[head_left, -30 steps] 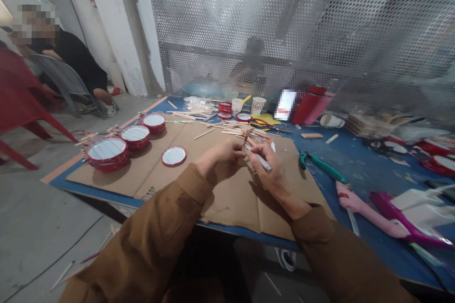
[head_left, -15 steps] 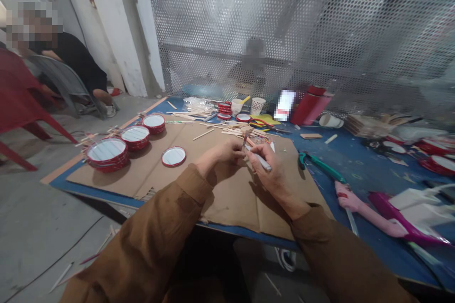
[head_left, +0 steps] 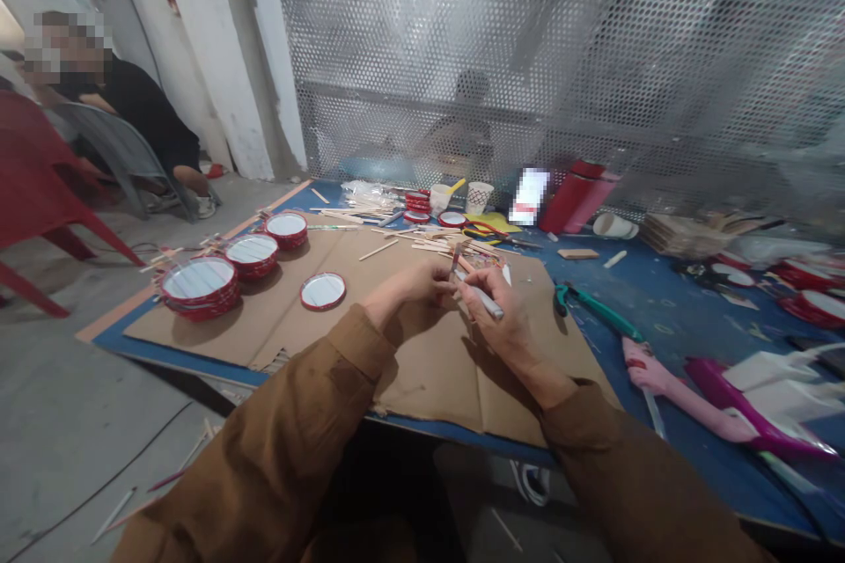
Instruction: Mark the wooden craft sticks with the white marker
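Over the cardboard sheet (head_left: 429, 378), my two hands meet at the middle of the table. My right hand (head_left: 498, 312) is closed around a slim white-handled tool (head_left: 487, 303), whose working end points toward the left hand. The fingers of my left hand (head_left: 426, 288) pinch a short, thin reddish-brown stick (head_left: 455, 257) that stands up beside the tool's tip. Where tool and stick meet is partly hidden by the fingers. A flat red-rimmed white disc (head_left: 323, 290) lies left of my left hand. Just beyond both hands is a pile of wooden sticks (head_left: 436, 241).
Along the left stand red-rimmed round drums (head_left: 200, 283) with sticks attached. Paper cups (head_left: 479, 196), a lit phone (head_left: 529, 196) and a red bottle (head_left: 573, 196) line the back. Teal-handled pliers (head_left: 598, 310) and a pink-and-purple tool (head_left: 700, 405) lie right. A person sits far left.
My hands and the things in them hold almost the same position. The seated person at the far left has shifted the head slightly.
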`<state>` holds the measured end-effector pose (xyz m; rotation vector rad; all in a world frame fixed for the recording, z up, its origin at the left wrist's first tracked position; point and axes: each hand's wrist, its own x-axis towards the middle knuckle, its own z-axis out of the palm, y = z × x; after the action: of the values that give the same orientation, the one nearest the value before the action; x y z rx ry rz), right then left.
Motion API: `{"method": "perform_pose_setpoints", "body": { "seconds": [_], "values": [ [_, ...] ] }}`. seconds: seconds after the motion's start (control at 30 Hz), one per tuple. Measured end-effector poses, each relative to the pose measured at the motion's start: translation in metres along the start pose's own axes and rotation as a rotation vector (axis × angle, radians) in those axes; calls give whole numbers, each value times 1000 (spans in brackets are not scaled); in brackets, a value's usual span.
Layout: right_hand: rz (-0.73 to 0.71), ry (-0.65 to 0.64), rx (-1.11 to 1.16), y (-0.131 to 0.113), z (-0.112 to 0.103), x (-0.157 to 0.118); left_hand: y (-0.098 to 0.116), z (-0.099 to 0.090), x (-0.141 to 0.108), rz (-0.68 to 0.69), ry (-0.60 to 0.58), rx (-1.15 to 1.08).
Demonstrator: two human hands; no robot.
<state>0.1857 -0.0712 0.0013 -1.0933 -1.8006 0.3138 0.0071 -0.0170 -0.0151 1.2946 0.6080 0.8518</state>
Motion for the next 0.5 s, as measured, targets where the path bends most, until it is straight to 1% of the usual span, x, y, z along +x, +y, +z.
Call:
{"method": "perform_pose_setpoints", "body": {
  "seconds": [0.3, 0.4, 0.5],
  "values": [
    [11, -6, 2, -2, 0, 0, 2, 3, -1, -8, -22, -61],
    [7, -1, -3, -3, -1, 0, 2, 4, -2, -8, -15, -86],
    [5, -23, -12, -3, -2, 1, 3, 6, -3, -12, -4, -106]
  ]
}}
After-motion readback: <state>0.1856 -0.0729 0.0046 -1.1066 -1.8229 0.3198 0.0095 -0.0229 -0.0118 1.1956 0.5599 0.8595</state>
